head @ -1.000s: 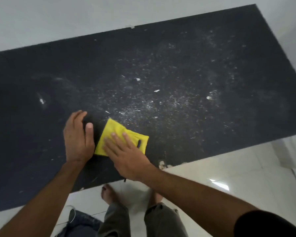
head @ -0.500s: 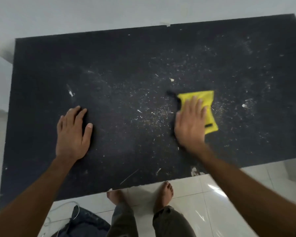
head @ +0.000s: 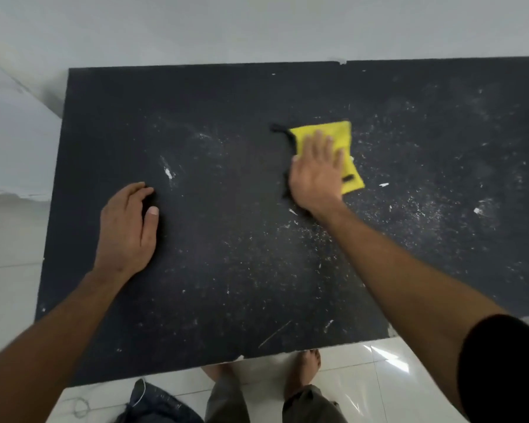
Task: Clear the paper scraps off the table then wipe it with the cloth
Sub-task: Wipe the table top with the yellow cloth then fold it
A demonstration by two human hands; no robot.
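Right hand (head: 316, 175) lay flat, fingers spread, pressing the yellow cloth (head: 333, 141) onto the black table (head: 226, 117) right of centre. Left hand (head: 126, 227) rested palm-down on the tabletop, fingers loosely together, holding nothing. White paper scraps (head: 384, 185) and dust were scattered just right of the cloth.

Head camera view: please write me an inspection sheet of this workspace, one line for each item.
Surface: black table, dusty with white specks, densest right of centre.
Job's things: yellow cloth flat on the table; small paper scraps lie right of it.
Clutter: a white smear at left-centre.
Grippers: right hand pressed flat on the cloth; left hand flat on the bare table, holding nothing.
Cables: thin cord on the floor, lower left.
Surroundings: white tiled floor, dark fabric beside the person's bare feet.
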